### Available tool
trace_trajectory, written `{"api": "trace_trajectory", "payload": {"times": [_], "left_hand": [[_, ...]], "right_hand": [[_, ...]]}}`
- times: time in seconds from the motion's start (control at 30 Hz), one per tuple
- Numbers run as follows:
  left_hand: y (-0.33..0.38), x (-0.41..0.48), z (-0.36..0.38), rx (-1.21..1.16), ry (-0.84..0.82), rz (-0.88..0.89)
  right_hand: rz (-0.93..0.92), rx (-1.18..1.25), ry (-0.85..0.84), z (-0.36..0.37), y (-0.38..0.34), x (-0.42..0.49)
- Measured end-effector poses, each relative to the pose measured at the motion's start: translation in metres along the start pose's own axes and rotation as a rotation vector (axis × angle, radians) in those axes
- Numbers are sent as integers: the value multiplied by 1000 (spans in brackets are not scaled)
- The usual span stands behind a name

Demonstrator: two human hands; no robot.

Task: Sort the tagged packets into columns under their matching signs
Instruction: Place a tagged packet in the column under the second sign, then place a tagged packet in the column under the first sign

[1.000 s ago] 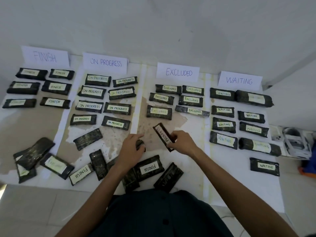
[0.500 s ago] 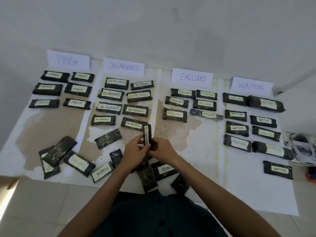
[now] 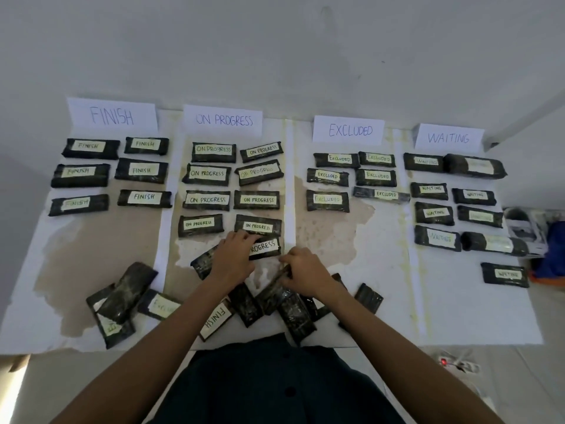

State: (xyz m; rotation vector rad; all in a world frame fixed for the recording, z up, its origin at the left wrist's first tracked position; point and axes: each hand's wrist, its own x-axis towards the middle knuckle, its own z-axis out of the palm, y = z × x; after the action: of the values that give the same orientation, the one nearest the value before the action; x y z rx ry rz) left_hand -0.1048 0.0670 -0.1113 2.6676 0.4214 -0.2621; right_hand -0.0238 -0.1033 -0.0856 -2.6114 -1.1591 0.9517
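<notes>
Four paper signs stand along the wall: FINISH [image 3: 111,116], ON PROGRESS [image 3: 224,120], EXCLUDED [image 3: 350,130] and WAITING [image 3: 448,137]. Dark packets with pale tags lie in columns under each. My left hand [image 3: 232,258] holds the left end of an ON PROGRESS packet [image 3: 265,247], which lies flat at the bottom of that column. My right hand [image 3: 305,275] pinches the end of a dark packet [image 3: 273,290] whose tag is hidden, in the loose pile [image 3: 293,310] at the front. A FINISH packet [image 3: 215,319] and an Excluded packet [image 3: 160,306] lie loose there too.
The white paper sheet [image 3: 382,270] covers the floor, stained brown in the middle. A white device [image 3: 522,224] and a blue object [image 3: 555,249] sit past its right edge. A power strip with a red light [image 3: 458,364] lies at the front right. More loose packets are stacked at the front left [image 3: 122,298].
The ON PROGRESS packet, held upright in both hands before, now lies flat under its column. My right hand has let go of it and moved down onto a packet in the pile.
</notes>
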Motion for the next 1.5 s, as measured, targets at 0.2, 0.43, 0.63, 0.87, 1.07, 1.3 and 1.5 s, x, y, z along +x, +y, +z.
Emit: {"api": "trace_trajectory", "payload": {"times": [0.2,0.43,0.63,0.87,1.07,1.3,1.5], "left_hand": [[-8,13,18,133,-99,142],[-19,6,20,86,-35,114],[-60,-24,15,55,-4,-106],[-94,-38,-18,-596,-84,-387],[-91,-33,-41,-1606,-251,-723],[-77,-36,-45,-1494,-197,-734],[-81,-48,-44,-1028,-186,-490]], "right_hand": [[36,-61,2,13,3,-9],[81,-35,33,19,2,-8],[106,-29,16,18,-4,-3],[90,-18,62,17,-18,5],[20,114,114,19,-42,16],[19,484,105,19,-84,28],[-102,278,262,26,-107,39]]}}
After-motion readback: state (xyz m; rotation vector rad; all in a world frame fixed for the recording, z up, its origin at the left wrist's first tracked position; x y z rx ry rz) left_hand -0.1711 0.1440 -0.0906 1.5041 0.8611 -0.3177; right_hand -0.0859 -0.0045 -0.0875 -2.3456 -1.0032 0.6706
